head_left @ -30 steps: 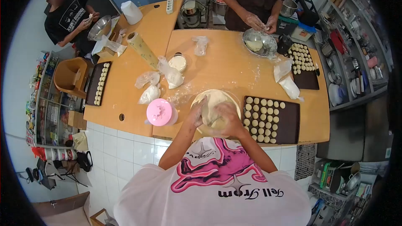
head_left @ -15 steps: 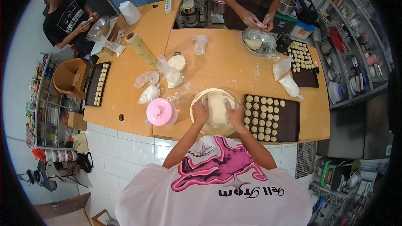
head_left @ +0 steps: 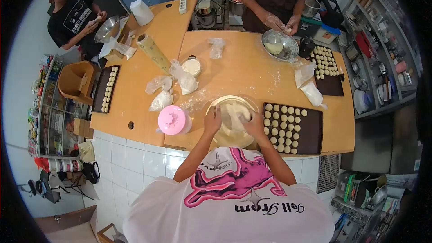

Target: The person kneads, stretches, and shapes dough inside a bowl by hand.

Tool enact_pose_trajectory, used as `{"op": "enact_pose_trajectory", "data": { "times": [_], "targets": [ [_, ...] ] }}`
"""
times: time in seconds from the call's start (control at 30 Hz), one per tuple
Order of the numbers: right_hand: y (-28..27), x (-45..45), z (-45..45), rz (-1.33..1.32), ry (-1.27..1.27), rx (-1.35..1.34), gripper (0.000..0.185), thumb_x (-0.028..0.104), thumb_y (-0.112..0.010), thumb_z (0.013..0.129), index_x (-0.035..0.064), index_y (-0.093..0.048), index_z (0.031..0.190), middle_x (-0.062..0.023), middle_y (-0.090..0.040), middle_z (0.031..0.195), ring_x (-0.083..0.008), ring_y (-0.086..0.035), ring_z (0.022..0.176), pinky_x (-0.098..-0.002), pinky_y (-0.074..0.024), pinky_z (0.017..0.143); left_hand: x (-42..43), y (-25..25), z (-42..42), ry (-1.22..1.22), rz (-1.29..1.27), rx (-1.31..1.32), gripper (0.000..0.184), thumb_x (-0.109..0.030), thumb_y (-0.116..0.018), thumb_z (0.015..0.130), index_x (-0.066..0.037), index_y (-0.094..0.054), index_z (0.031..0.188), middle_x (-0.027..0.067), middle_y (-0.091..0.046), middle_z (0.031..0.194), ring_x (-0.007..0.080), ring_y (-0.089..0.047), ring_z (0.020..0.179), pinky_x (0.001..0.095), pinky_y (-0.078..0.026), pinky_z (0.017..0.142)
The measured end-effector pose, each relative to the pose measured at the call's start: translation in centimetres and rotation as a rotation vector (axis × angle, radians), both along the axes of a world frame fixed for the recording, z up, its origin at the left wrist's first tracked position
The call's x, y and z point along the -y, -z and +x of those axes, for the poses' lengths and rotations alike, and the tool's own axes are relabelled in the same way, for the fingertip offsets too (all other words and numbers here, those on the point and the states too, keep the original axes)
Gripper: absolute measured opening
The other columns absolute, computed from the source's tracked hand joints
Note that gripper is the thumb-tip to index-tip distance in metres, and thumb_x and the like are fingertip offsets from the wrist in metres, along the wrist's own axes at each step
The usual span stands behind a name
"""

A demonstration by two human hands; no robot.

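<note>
A round, pale bowl (head_left: 231, 142) stands at the table's near edge in front of me, with a mass of whitish dough (head_left: 235, 110) inside. My left hand (head_left: 213, 119) is at the bowl's left rim, its fingers bent around the edge. On the other side, my right hand (head_left: 253, 125) reaches over the right rim with its fingers curled on the dough; they are slightly blurred. Just left of the bowl is a pink-lidded container (head_left: 172, 120). Close by on the right lies a dark tray (head_left: 309, 130) with rows of small round dough balls (head_left: 282, 132).
Flour bags (head_left: 161, 101), a tub of white powder (head_left: 192, 66) and an upright roll (head_left: 153, 53) stand left of centre. Across the table, a person (head_left: 272, 0) handles dough over a metal bowl (head_left: 288, 49). Another person (head_left: 74, 18) works at far left. A second tray (head_left: 330, 85) lies right.
My left hand has shifted from inside the bowl to its left rim. My right hand has moved inward over the dough, which has changed shape. The person opposite has moved their hands slightly right.
</note>
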State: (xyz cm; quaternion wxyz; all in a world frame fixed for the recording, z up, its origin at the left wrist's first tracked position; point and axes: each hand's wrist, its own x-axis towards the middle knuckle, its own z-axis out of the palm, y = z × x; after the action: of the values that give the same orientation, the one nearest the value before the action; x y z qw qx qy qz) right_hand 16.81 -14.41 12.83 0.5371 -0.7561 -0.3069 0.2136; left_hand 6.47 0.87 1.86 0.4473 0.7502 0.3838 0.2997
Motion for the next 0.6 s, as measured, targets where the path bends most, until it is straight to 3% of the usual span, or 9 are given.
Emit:
{"op": "enact_pose_trajectory", "data": {
  "times": [0.07,0.1,0.17,0.23,0.33,0.37,0.47,0.5,0.6],
  "targets": [
    [-0.9,-0.2,-0.2,-0.049,-0.172,0.225,0.037,0.028,-0.069,0.076,-0.0044,-0.064,0.093,-0.0185,-0.062,0.07,-0.0204,-0.057,0.059,-0.0321,-0.0453,0.059,1.0,-4.2,0.9,0.031,0.48,0.186,0.044,-0.031,-0.034,0.098,0.002,-0.061,0.089,0.0102,-0.063,0.076,0.0194,-0.063,0.072,0.0307,-0.05,0.069],
    [0.3,-0.5,0.0,-0.083,-0.271,0.27,0.038,0.028,-0.072,0.072,-0.0039,-0.064,0.092,-0.0194,-0.06,0.067,-0.025,-0.057,0.057,-0.0329,-0.0443,0.057,1.7,-5.9,0.7,0.166,0.349,0.183,0.044,-0.03,-0.033,0.098,0.002,-0.061,0.087,0.0092,-0.063,0.074,0.0185,-0.062,0.071,0.031,-0.05,0.068],
    [-1.1,-0.6,0.3,-0.086,-0.35,0.154,0.038,0.029,-0.072,0.073,-0.0041,-0.064,0.09,-0.0188,-0.059,0.065,-0.0237,-0.058,0.058,-0.0325,-0.0455,0.058,2.7,-8.2,0.1,0.425,0.084,0.174,0.045,-0.029,-0.03,0.099,0.0,-0.061,0.084,0.0072,-0.062,0.071,0.0167,-0.06,0.069,0.0315,-0.048,0.067],
    [-2.9,-0.4,0.8,-0.216,-0.37,0.173,0.036,0.026,-0.072,0.075,-0.0018,-0.063,0.097,-0.0132,-0.062,0.068,-0.0189,-0.059,0.06,-0.0316,-0.0461,0.059,2.8,-7.0,0.4,0.384,-0.019,0.226,0.042,-0.027,-0.036,0.097,0.001,-0.056,0.074,0.0078,-0.051,0.06,0.0151,-0.049,0.058,0.0318,-0.041,0.056],
    [-0.7,-0.6,0.4,0.198,-0.215,-0.258,0.038,0.021,-0.068,0.08,0.0005,-0.058,0.11,-0.0046,-0.065,0.076,-0.0126,-0.056,0.061,-0.0277,-0.0455,0.057,2.9,-6.7,1.4,0.176,-0.077,0.173,0.051,-0.032,-0.042,0.097,-0.001,-0.04,0.056,0.0016,-0.035,0.049,0.009,-0.03,0.049,0.031,-0.026,0.043],
    [-0.3,0.1,0.8,0.174,-0.229,-0.413,0.043,0.017,-0.065,0.083,0.0002,-0.051,0.12,-0.0013,-0.065,0.089,-0.0122,-0.059,0.077,-0.0245,-0.0479,0.07,2.8,-6.1,1.7,0.077,-0.148,0.183,0.053,-0.034,-0.042,0.096,-0.001,-0.039,0.055,0.0006,-0.034,0.048,0.0085,-0.029,0.048,0.0309,-0.024,0.042],
    [3.5,-0.4,0.5,0.22,-0.125,-0.35,0.04,0.017,-0.06,0.086,-0.001,-0.05,0.121,-0.0008,-0.064,0.088,-0.0076,-0.057,0.084,-0.0204,-0.0448,0.076,2.8,-5.5,2.9,-0.105,-0.335,0.334,0.055,-0.036,-0.043,0.096,-0.003,-0.034,0.052,-0.0015,-0.032,0.048,0.0074,-0.026,0.048,0.0311,-0.02,0.041],
    [3.0,-0.6,-0.2,0.256,-0.075,-0.462,0.03,0.018,-0.058,0.088,-0.0008,-0.056,0.112,-0.0007,-0.064,0.087,-0.0065,-0.055,0.086,-0.0199,-0.0424,0.078,2.8,-5.4,3.1,-0.148,-0.392,0.407,0.056,-0.037,-0.043,0.096,-0.004,-0.033,0.052,-0.0021,-0.031,0.048,0.0072,-0.025,0.047,0.0312,-0.019,0.041],
    [5.2,-1.8,-0.4,0.073,0.066,-0.351,0.025,0.017,-0.06,0.087,-0.0012,-0.06,0.104,-0.0018,-0.064,0.083,-0.0094,-0.056,0.076,-0.0237,-0.0445,0.069,3.0,-5.7,3.1,-0.131,-0.345,0.306,0.058,-0.036,-0.044,0.096,-0.005,-0.031,0.049,-0.0023,-0.028,0.046,0.0078,-0.024,0.045,0.0316,-0.019,0.041]
  ]
}}
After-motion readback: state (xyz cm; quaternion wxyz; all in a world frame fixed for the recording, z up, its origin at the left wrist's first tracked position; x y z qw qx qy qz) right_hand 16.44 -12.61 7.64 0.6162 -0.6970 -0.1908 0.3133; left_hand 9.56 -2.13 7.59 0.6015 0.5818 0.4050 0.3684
